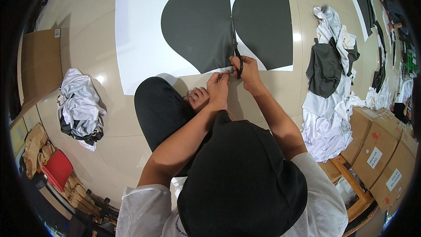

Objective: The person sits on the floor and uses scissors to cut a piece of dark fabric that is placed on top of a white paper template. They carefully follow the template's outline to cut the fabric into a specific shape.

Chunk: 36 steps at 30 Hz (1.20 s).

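Observation:
A large white sheet [140, 35] lies on the pale floor with two curved black fabric shapes on it, a left black piece [197, 22] and a right black piece [265, 22]. My right hand [246, 71] grips black scissors [236, 46], whose blades point away along the gap between the two black pieces. Close beside it, my left hand [218, 86] pinches the near edge of the sheet. My black-trousered knee [160, 107] and a bare foot [198, 98] rest just below the sheet.
A heap of white and dark garments [329, 92] lies at the right, and a smaller bundle [81, 107] at the left. Cardboard boxes [381, 149] stand at the lower right on a wooden pallet. A flat carton [39, 61] leans at the far left; a red object [56, 169] sits below it.

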Each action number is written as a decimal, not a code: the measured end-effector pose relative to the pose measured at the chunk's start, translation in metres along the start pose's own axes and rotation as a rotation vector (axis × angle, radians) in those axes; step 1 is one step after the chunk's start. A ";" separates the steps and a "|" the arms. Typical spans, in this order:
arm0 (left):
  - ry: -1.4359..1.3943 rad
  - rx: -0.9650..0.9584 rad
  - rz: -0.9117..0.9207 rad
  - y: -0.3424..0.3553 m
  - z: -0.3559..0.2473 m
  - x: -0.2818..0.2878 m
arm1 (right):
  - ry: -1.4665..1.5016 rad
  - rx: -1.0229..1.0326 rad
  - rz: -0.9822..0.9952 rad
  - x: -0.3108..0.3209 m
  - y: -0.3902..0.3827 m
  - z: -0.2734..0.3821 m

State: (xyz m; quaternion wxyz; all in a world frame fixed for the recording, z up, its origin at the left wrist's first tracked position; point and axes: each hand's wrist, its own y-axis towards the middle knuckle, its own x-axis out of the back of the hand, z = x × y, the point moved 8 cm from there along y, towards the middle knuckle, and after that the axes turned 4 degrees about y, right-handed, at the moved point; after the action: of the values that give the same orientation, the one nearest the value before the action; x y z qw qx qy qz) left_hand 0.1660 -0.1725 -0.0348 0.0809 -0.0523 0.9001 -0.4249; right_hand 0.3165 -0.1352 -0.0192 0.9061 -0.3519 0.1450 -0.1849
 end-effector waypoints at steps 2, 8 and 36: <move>-0.004 -0.009 0.003 -0.001 -0.001 0.000 | -0.015 0.008 -0.002 0.001 0.002 -0.002; -0.003 -0.013 0.011 0.001 0.001 0.000 | -0.009 0.000 -0.013 0.001 0.001 -0.001; 0.000 -0.098 0.030 0.002 0.000 0.000 | -0.011 -0.007 -0.037 -0.012 0.013 0.023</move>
State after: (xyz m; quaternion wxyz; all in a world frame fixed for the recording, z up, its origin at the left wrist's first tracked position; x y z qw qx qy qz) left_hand 0.1662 -0.1710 -0.0367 0.0846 -0.0425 0.9205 -0.3792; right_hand 0.3175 -0.1074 -0.0106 0.9020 -0.3588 0.1341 -0.1991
